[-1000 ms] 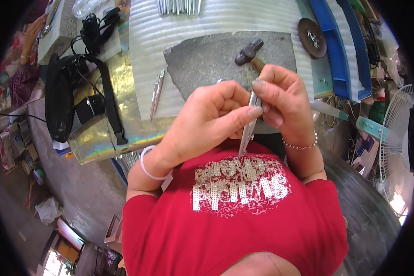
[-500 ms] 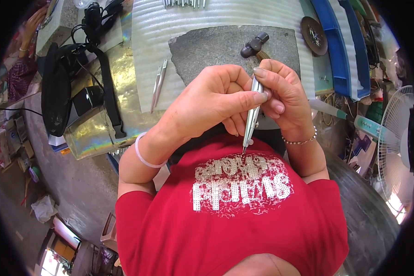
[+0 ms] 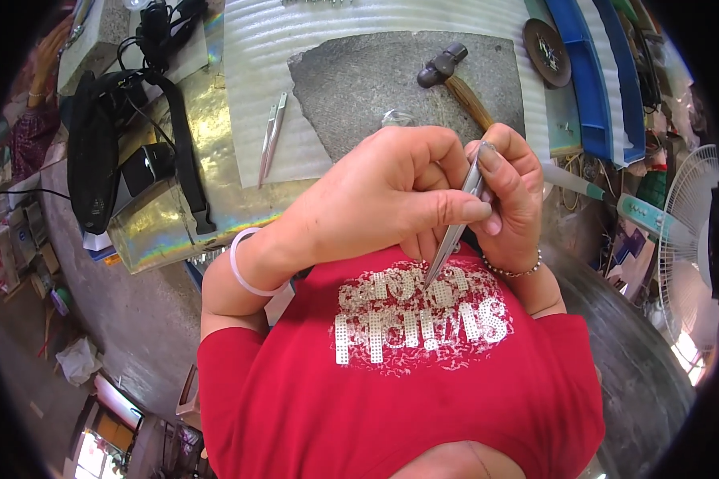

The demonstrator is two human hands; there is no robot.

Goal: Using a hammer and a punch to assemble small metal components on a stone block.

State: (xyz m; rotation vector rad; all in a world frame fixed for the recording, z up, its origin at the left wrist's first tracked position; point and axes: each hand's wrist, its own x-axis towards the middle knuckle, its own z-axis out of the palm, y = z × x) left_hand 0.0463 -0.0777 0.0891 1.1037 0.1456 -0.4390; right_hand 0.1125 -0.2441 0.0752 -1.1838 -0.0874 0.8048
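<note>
In front of my chest, both hands hold a shiny silver drawing compass [image 3: 454, 233], its legs together and its points slanting down and left toward me. My left hand [image 3: 383, 195] pinches it at mid-length between thumb and fingers. The thumb and fingers of my right hand [image 3: 510, 199] close around its upper end, so the top is partly hidden. Just beyond my hands, a hammer [image 3: 458, 86] with a dark head and wooden handle lies on a grey stone slab [image 3: 359, 80]. Left of the slab are two slim silver metal pieces [image 3: 272, 140] side by side.
White foam sheet [image 3: 252, 64] covers the bench under the slab. A small clear object [image 3: 397, 119] sits on the slab's near edge. At right are a round brown dish [image 3: 546, 53], a blue tray [image 3: 591, 96] and a fan [image 3: 683, 231]. A black bag [image 3: 104, 152] lies left.
My hands have shifted slightly nearer and to the right with the compass, which leans more. The hammer's handle and the small clear object now show beyond them.
</note>
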